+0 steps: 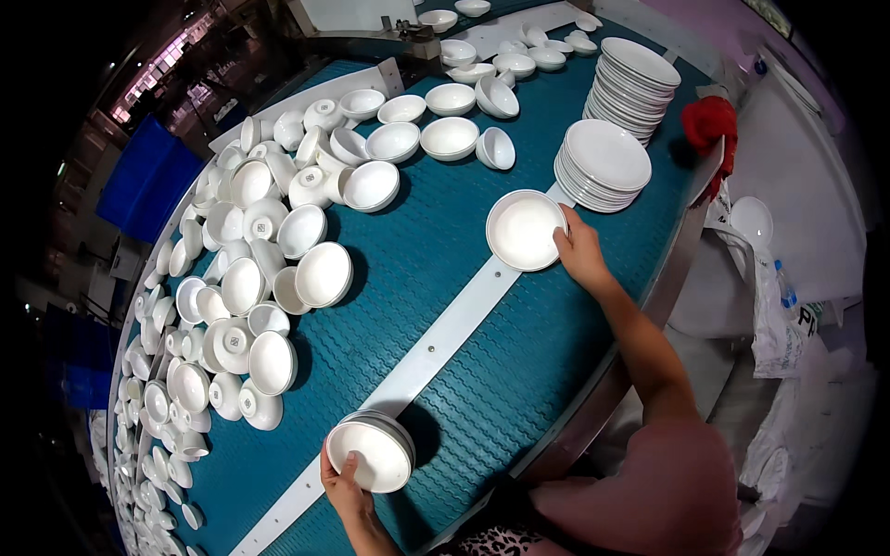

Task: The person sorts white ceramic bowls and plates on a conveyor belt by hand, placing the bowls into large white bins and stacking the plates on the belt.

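Now the right hand (582, 252) grips a white plate (525, 229) by its rim, just before the plate stacks (607, 157); the left hand (345, 484) holds a small stack of bowls (374, 451) steady on the teal belt (464, 278).

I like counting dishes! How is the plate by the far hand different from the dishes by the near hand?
The single plate under the right hand lies alone and flat; the small stack under the left hand is several dishes piled and tilted. The single plate sits far up the teal belt, beside tall plate stacks; the small stack sits at its near edge. Both are white, round, and lie across the white strip.
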`<state>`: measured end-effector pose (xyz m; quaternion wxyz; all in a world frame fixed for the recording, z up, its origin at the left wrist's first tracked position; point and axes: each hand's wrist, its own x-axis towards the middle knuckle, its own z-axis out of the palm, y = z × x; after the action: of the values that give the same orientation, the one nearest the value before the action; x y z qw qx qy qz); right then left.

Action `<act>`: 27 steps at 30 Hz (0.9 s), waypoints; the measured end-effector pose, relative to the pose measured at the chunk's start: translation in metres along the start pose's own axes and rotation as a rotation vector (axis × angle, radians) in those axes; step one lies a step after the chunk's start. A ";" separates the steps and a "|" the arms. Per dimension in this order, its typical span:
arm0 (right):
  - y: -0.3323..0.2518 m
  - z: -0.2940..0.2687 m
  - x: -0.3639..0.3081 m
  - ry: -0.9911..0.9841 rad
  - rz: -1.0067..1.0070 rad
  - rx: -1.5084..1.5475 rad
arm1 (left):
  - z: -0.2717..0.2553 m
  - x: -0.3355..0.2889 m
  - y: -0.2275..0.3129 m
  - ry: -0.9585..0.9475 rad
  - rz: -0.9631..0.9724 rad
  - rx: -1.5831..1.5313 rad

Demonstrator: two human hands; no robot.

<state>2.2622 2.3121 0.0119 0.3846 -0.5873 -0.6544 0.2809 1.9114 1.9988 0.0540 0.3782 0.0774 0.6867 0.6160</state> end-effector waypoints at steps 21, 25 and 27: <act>-0.114 0.109 0.004 -0.777 -0.587 0.330 | 0.121 0.004 -0.038 -0.062 -0.276 -0.568; -0.039 0.176 0.123 -0.054 -0.684 -0.251 | 0.166 -0.008 -0.028 -0.087 -0.136 -0.097; -0.014 0.188 0.167 0.145 -0.697 -0.587 | 0.181 -0.012 -0.026 -0.038 -0.170 -0.189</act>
<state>2.0953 2.4906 -0.0499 0.3185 -0.4344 -0.8361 -0.1042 2.0408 2.1282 0.0437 0.4476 -0.0054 0.6225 0.6419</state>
